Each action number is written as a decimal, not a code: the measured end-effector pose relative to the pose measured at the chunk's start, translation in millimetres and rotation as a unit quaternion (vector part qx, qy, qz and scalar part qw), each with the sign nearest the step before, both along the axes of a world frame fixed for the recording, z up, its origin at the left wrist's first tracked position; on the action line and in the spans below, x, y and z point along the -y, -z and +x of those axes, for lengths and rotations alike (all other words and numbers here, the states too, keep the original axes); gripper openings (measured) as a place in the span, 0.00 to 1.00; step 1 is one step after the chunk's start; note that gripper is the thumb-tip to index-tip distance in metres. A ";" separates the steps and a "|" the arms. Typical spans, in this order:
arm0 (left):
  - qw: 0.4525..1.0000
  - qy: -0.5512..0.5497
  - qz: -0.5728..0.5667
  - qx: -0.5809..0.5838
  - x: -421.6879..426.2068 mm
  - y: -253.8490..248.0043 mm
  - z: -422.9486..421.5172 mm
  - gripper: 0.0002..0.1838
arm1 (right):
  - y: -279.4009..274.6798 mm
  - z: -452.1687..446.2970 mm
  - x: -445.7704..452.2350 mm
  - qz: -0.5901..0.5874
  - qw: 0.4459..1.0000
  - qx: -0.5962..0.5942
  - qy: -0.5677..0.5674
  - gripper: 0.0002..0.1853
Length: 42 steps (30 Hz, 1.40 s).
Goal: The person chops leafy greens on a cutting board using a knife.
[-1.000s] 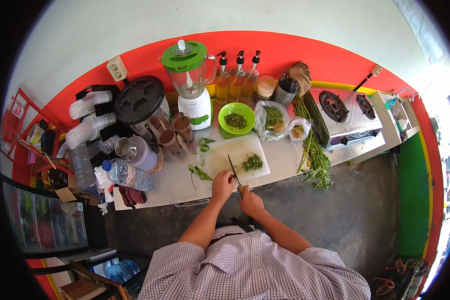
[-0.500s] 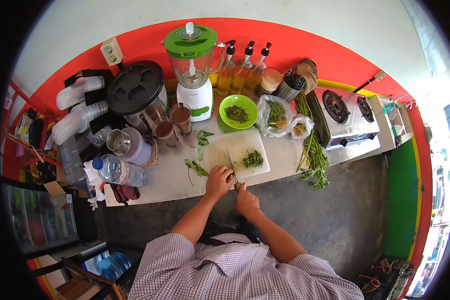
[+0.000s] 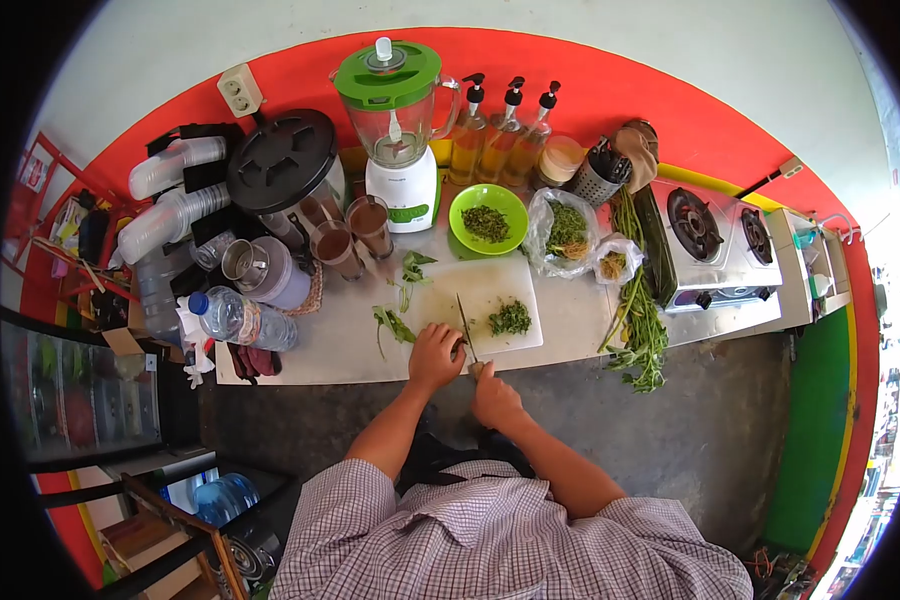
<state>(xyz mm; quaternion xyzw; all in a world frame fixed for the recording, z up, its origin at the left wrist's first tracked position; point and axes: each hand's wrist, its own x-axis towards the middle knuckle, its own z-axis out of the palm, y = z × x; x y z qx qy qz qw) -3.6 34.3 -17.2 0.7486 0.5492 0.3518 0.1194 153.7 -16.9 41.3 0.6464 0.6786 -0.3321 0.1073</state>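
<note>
One knife (image 3: 465,322): handle gripped by my right hand (image 3: 497,397), blade over white cutting board (image 3: 490,279). My left hand (image 3: 437,358): fingers curled beside blade, any contents hidden. Chopped greens (image 3: 511,318): on board, right of blade.

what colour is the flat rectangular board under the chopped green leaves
The flat rectangular board is white, showing best in the head view.

Hands (image 3: 437,356), two; knife (image 3: 466,322), one; cutting board (image 3: 460,285), one; green bowl (image 3: 489,246), one; blender (image 3: 401,190), one; pump bottles (image 3: 499,142), three; glasses of brown drink (image 3: 372,228), two; plastic bags (image 3: 541,252), two; stove burners (image 3: 694,224), two.
</note>
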 end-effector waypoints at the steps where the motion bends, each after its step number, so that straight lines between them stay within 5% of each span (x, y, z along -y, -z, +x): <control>1: 1.000 0.002 0.005 -0.004 -0.9 -0.1 0.5 0.07 | -2.0 1.5 2.9 -0.006 1.000 -0.009 0.003 0.36; 20: 0.998 0.032 0.016 -0.050 1.7 1.0 8.1 0.06 | -1.2 20.2 6.1 -0.042 0.996 -0.032 -0.071 0.45; 32: 0.999 0.015 -0.022 -0.018 0.5 -1.5 0.0 0.06 | 10.1 9.3 6.5 0.003 0.999 0.001 -0.048 0.36; 42: 0.998 0.032 0.057 -0.003 8.5 1.5 -6.7 0.08 | 15.4 -2.3 11.6 0.010 1.000 -0.001 -0.026 0.36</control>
